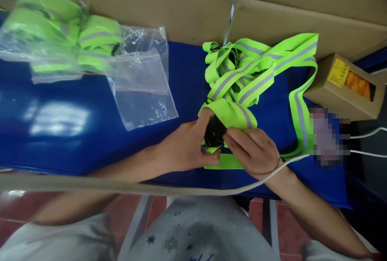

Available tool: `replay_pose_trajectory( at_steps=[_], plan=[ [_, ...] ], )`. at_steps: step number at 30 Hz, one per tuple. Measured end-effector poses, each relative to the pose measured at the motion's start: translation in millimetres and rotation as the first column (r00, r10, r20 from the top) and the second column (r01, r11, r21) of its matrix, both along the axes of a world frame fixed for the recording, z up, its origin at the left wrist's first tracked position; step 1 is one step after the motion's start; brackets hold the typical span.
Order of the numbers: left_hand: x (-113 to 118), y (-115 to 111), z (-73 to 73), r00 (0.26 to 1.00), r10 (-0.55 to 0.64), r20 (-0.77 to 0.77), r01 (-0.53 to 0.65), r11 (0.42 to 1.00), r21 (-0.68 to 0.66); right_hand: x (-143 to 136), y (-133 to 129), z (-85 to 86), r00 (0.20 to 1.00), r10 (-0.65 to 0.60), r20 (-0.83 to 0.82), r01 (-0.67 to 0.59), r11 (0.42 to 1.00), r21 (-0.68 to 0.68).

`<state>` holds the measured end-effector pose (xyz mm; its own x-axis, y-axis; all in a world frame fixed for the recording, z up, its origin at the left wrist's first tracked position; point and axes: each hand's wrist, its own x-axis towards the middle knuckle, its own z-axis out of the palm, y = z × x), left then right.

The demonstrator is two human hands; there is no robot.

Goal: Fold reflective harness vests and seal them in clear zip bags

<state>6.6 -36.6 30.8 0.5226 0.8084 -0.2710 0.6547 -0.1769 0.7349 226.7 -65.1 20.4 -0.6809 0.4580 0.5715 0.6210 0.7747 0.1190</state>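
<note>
My left hand is wrapped round a black plastic buckle and a fold of the neon-yellow reflective strap. From the right, my right hand pinches the buckle's edge with thumb and fingers. A loose heap of the same strap, yellow with a grey stripe, lies just beyond my hands; one length loops round to the right and back beneath them. My fingers hide part of the buckle, so I cannot tell whether it is fastened.
Clear plastic bags with rolled yellow straps lie at the left on the blue table. An open cardboard box stands at the right, beside a blurred-out object. A white cable crosses in front of my right wrist. Large cartons line the back.
</note>
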Motion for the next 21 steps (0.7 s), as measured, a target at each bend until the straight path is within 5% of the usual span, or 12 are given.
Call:
replay_pose_trajectory(
  at_steps=[9,16,21],
  plan=[
    [-4.1,7.3,-10.1,0.991,0.008,0.134,-0.044,0.963,0.265,15.8,11.5,5.2,0.966,-0.255,-0.055,0.253,0.967,-0.031],
    [-3.3,6.7,-16.1,0.991,0.043,0.127,-0.08,0.95,0.302,21.8,12.1,4.9,0.932,-0.36,-0.03,0.346,0.914,-0.212],
    [-2.4,2.7,-15.4,0.993,0.075,0.095,-0.104,0.931,0.35,20.2,13.4,0.0,0.947,-0.319,-0.048,0.299,0.924,-0.24]
  ],
)
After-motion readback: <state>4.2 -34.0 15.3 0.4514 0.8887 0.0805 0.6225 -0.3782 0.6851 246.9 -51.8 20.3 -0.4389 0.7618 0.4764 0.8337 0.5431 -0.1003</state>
